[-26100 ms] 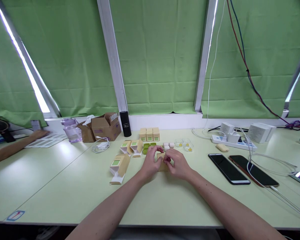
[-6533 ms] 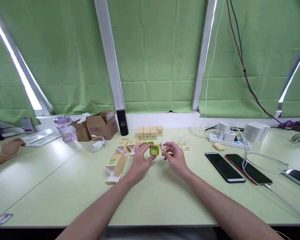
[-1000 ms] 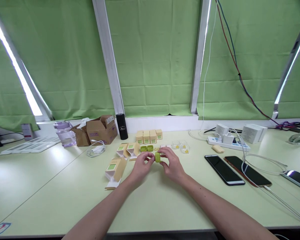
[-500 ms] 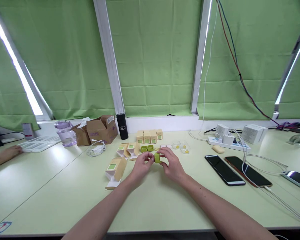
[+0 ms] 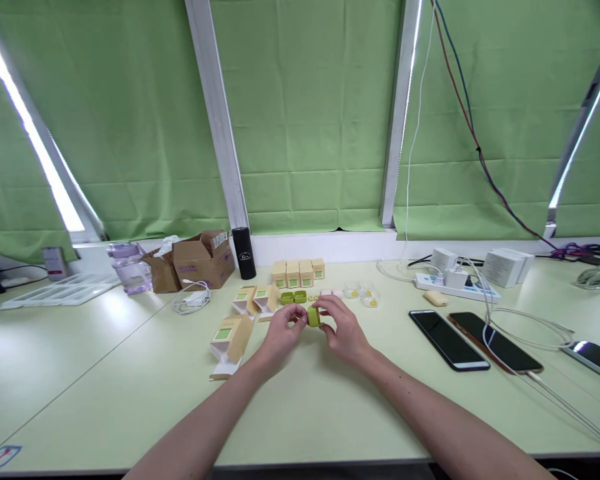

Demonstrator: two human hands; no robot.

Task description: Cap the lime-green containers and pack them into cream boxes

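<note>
Pinching a small green case [image 5: 313, 316] between the left hand [image 5: 280, 333] and the right hand [image 5: 344, 330], with thumbs and fingertips of both closed on its sides and the other fingers loosely curled. Holding it just above the counter [image 5: 300, 407], just in front of two more green cases [image 5: 293, 297] lying flat.

Noting little change over the last second: turning the case slightly, keeping the same two-handed grip.

Noting a clear change against several seconds back: then cradling the case open in the left hand alone, with a small piece in the right; now showing it shut, with no loose piece visible. Judging the closing step as done or nearly so.

Counting four shut tan boxes [image 5: 299, 272] in the back row, against three much earlier. Recording the open tan boxes [image 5: 231, 335] lying unmoved to the left. Finding no co-worker's hand at the far left edge, unlike half a second ago.
</note>
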